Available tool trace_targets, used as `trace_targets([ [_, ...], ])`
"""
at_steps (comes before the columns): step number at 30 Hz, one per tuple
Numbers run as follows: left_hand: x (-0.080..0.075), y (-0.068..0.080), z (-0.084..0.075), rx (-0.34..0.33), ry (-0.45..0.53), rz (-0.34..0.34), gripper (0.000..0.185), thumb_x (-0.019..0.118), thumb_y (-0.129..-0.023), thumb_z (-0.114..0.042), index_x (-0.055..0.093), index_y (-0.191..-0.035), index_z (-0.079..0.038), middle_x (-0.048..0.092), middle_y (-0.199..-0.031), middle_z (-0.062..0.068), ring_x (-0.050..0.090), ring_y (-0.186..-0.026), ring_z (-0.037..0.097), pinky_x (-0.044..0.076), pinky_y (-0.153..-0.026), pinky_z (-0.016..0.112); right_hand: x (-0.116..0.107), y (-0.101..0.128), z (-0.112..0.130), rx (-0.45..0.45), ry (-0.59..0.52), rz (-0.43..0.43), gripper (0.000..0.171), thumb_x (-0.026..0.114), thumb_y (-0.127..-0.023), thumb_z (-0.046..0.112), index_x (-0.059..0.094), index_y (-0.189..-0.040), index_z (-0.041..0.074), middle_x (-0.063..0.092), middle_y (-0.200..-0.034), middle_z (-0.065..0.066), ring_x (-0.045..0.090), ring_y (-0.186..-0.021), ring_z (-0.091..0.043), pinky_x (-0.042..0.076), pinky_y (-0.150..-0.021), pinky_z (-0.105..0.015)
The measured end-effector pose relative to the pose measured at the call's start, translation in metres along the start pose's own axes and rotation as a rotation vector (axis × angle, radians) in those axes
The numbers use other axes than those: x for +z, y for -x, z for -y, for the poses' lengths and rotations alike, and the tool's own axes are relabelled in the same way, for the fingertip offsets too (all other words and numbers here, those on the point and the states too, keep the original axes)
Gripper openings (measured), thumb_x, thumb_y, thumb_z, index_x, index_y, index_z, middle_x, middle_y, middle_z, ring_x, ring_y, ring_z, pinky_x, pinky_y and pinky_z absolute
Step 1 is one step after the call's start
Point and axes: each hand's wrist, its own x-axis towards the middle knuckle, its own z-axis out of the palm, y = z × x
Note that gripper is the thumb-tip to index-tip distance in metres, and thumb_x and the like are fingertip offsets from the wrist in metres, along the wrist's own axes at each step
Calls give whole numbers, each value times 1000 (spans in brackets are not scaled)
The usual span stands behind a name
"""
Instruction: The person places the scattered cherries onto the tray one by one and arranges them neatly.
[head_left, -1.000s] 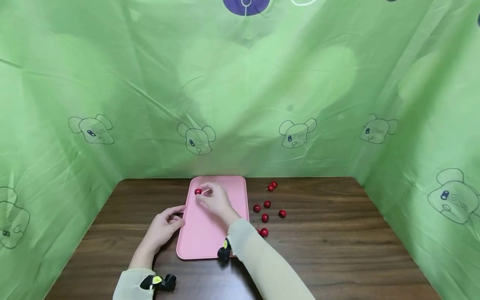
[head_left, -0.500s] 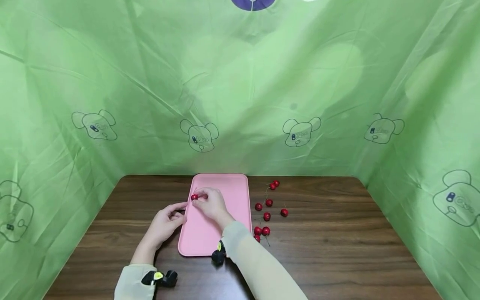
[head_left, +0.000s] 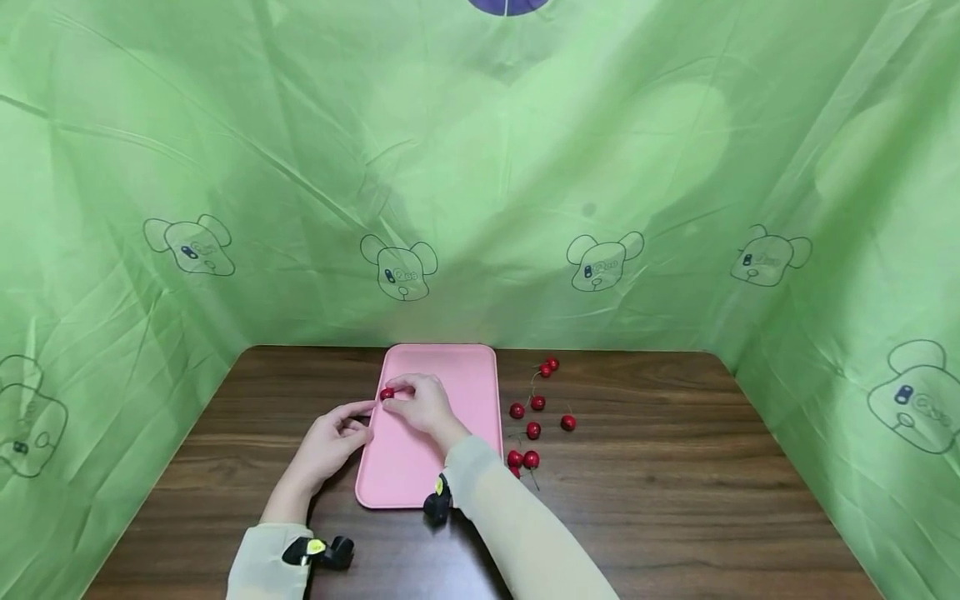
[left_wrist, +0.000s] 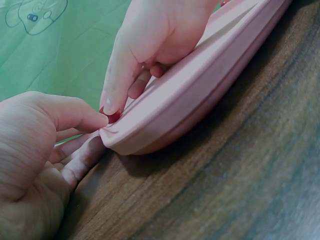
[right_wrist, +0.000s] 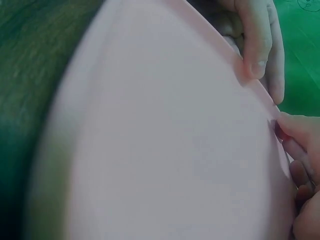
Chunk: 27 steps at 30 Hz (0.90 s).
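- Head view: the right hand (head_left: pixel 420 406) reaches over the pink tray (head_left: pixel 472 375) at centre frame and pinches a red cherry (head_left: pixel 387 393) between thumb and fingertips, just at the tray's left rim. The left hand (head_left: pixel 330 442) rests on the table (head_left: pixel 675 500), fingers curled against that same rim. Loose cherries (head_left: pixel 534 431) lie on the wood right of the tray, apart from it.
- Left wrist view: the left thumb (left_wrist: pixel 75 115) presses on the tray (left_wrist: pixel 200 95) edge at centre left, with the fingers tucked under it; the grip is closed on the rim. The cherry (left_wrist: pixel 113 117) shows only as a red sliver under the right hand (left_wrist: pixel 155 35).
- Right wrist view: blurred; the tray (right_wrist: pixel 150 140) fills the frame, and fingertips meet at the right edge. The cherry cannot be made out.
- Judgement: the step in hand is setting the cherry on the tray. The next move calls for parting the fingers gently so that the cherry does not roll off the rim.
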Motion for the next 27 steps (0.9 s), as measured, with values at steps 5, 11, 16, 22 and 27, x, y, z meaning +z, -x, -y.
trace_targets([
  [5, -1, -1, 0, 9, 23, 12, 50, 75, -97, 3, 63, -146, 5, 73, -120, 23, 71, -89, 12, 57, -78, 23, -1, -3, -2, 2, 4, 3, 30, 90, -92, 22, 84, -121, 14, 81, -117, 3, 67, -105, -15, 47, -96, -27],
  [11, 2, -1, -3, 2, 15, 3, 49, 75, -98, 3, 65, -145, 4, 72, -125, 23, 69, -91, 14, 58, -78, 23, -9, -1, -1, 29, -83, 63, 44, 89, -92, 17, 76, -132, 5, 77, -125, -8, 69, -112, -22, 52, -99, -28],
  [16, 3, -1, -2, 9, 8, -9, 49, 76, -97, 2, 65, -145, 5, 71, -129, 25, 69, -92, 14, 58, -79, 22, -18, 1, -1, 58, -111, 124, 65, 91, -89, 15, 65, -148, 4, 73, -131, -11, 68, -117, -24, 54, -103, -32],
  [22, 1, 1, -1, -6, -4, -12, 49, 76, -98, 1, 66, -145, 3, 71, -130, 23, 69, -92, 14, 58, -79, 23, -28, 3, 3, 29, -79, 177, 68, 91, -90, 14, 63, -151, 10, 74, -136, -11, 70, -123, -28, 55, -106, -37],
  [27, 0, 1, 0, 2, -2, -7, 48, 77, -98, 1, 66, -145, 3, 71, -130, 23, 69, -92, 14, 59, -80, 23, -36, 5, 10, 8, -92, 196, 69, 91, -91, 15, 61, -153, 10, 73, -138, -12, 70, -123, -30, 55, -106, -37],
])
